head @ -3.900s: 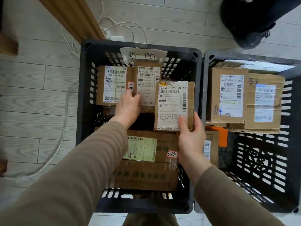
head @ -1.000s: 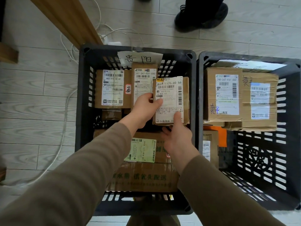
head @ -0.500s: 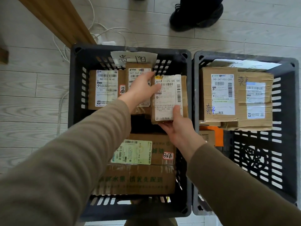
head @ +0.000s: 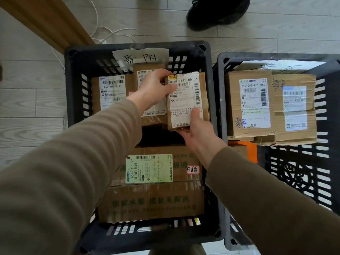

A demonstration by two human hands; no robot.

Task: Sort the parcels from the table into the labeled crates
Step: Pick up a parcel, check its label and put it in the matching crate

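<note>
both hands, left and right, grasp a small brown cardboard parcel labelled "125-00 56" inside the black plastic crate tagged "贵阳".

1. A single head-worn wide-angle camera looks steeply down and slightly forward, close above the centre crate and the right crate.
2. The left sleeve and right sleeve enter from the lower corners; the floor spans the frame's top.
</note>
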